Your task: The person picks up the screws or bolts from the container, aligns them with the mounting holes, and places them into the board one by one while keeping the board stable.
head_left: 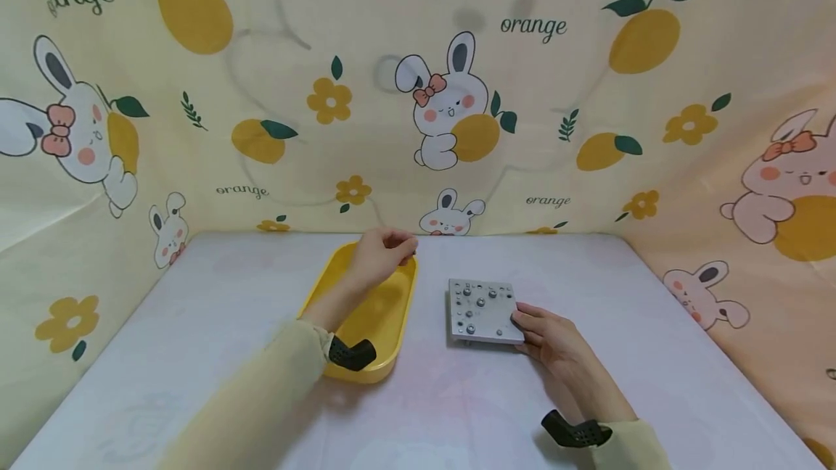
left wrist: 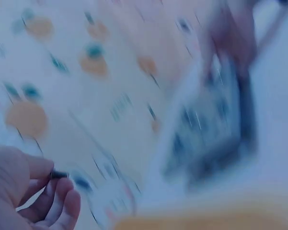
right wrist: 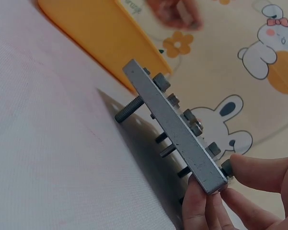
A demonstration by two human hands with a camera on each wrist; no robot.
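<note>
Pinching a dark piece (left wrist: 60, 175), the left grip (head_left: 382, 256) partly hides it.

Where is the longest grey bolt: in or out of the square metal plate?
In: the bolt projects beneath the plate in the right wrist view.

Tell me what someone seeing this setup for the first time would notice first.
Probably the bright yellow tray left of centre on the white table, with the left hand above its far end, pinching a small dark piece. Next, the gray metal plate to its right, studded with bolts and gripped at its right edge by the right hand. Behind everything hangs a cartoon rabbit-and-orange backdrop.
</note>
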